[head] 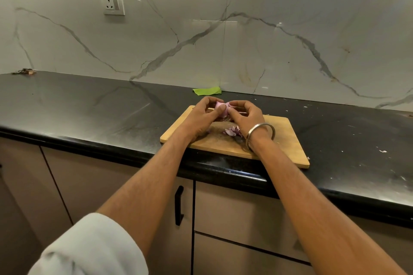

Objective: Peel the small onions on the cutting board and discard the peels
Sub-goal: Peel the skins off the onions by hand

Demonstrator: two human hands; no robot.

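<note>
Head view: both hands, left hand point(204, 116) & right hand point(244, 114), pinching small onion point(221, 108) over cutting board point(288, 140), peeling; next, prob. dropping skin w/ peels point(233, 131).

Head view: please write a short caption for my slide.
Both hands, left hand and right hand, pinch a small onion above the cutting board, peels below.

Onion point(221, 109) between both hands' fingers point(220, 108), seemingly.

Green leaf point(207, 91) beside marbled wall point(268, 40)
</note>
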